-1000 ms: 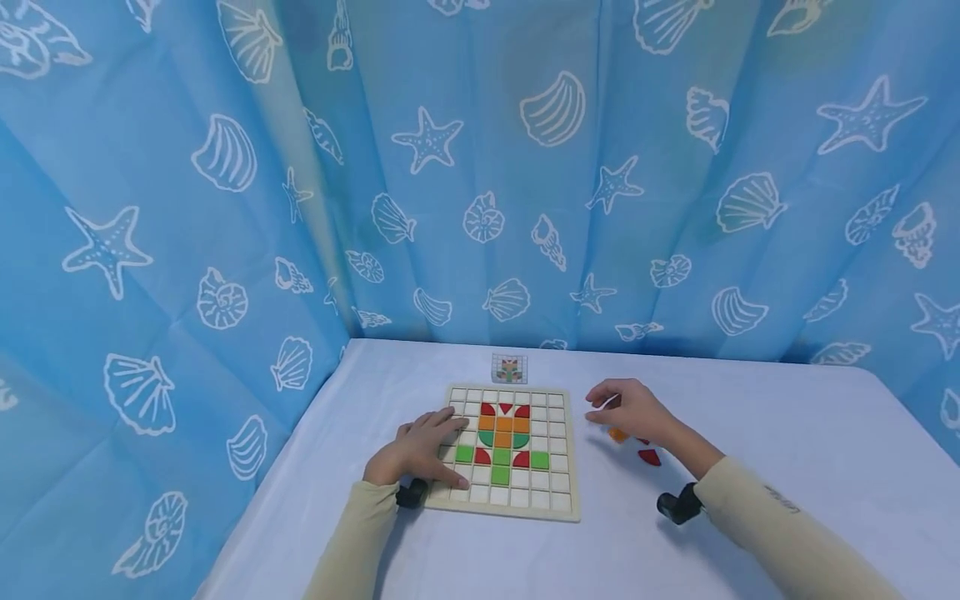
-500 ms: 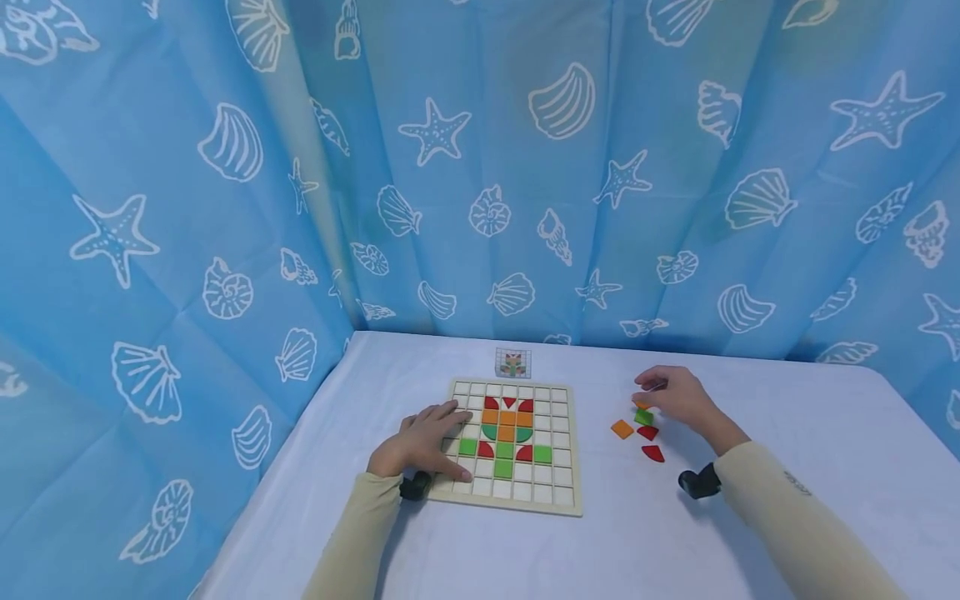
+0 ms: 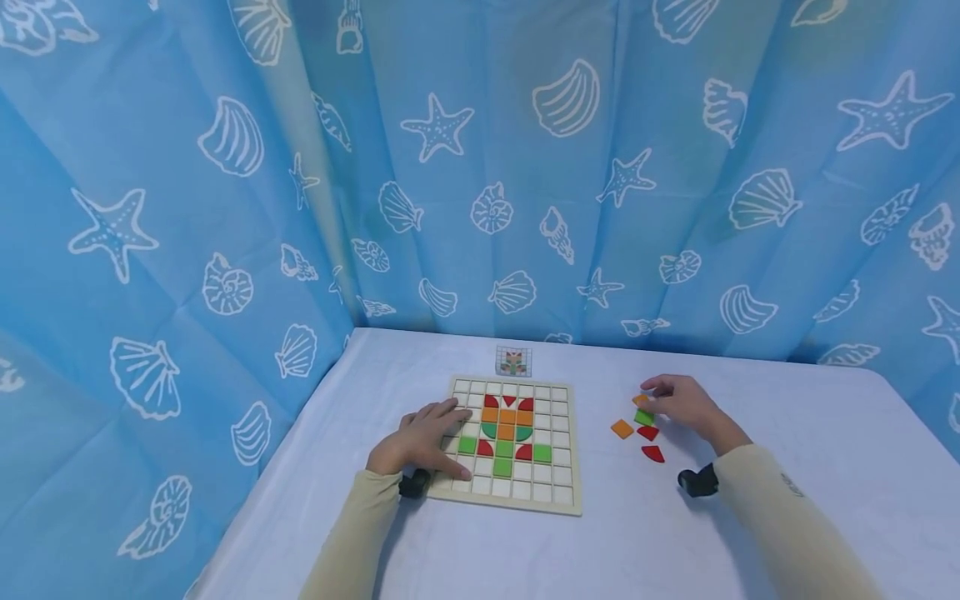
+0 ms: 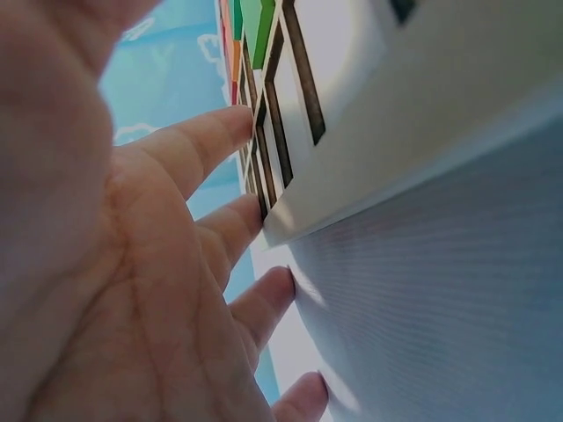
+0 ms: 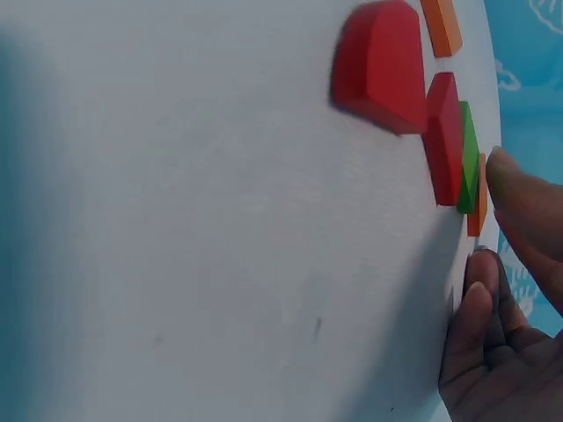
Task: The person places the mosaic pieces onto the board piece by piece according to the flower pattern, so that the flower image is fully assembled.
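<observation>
A square board with a white grid lies on the table, bearing red, orange and green tiles in a flower-like pattern. My left hand rests at its left edge with fingers spread; in the left wrist view fingertips touch the board's rim. To the right, my right hand is low over a small group of loose tiles. Its thumb and fingers stand apart around a far orange tile, beside a green tile. Nearer are two red tiles, one a quarter-round red tile, and another orange tile.
A small card with a similar flower pattern stands behind the board. White cloth covers the table. A blue curtain with shells and starfish hangs along the back and left.
My right hand has moved right from beside the board to the loose tiles, then settled lower by the far orange one. The left hand stays on the board. The head view shifts slightly.
</observation>
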A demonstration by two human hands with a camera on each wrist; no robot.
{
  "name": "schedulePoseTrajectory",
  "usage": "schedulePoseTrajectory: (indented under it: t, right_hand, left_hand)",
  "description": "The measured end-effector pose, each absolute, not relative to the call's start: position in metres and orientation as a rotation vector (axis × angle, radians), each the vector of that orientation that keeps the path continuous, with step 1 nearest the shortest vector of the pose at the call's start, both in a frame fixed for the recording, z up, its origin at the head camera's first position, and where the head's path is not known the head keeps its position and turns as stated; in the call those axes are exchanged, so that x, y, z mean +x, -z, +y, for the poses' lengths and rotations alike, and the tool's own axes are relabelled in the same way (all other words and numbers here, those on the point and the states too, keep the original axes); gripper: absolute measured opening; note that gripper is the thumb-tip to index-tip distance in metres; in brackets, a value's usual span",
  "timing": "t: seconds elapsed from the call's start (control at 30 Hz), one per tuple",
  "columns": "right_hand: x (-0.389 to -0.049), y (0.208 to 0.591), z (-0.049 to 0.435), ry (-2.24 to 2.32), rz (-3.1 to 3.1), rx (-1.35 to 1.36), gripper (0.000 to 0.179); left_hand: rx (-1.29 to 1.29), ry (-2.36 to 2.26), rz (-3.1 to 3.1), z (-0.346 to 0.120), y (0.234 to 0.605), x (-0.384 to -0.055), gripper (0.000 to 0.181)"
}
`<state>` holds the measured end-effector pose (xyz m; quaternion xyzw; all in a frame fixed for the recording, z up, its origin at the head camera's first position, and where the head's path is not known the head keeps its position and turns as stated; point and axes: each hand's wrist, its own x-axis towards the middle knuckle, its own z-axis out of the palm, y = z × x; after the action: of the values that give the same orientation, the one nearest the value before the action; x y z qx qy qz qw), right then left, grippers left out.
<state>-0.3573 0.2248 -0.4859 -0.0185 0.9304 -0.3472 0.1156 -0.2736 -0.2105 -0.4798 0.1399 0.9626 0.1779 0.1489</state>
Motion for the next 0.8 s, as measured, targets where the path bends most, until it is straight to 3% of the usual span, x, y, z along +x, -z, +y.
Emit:
schedulePoseTrajectory:
  t: [0.8]
  right_hand:
    - [-0.37, 0.497, 0.229, 0.962, 2.711, -0.019, 0.044]
  left_hand:
    - [0.386, -0.499, 2.766, -0.211, 0.484, -0.275, 0.101]
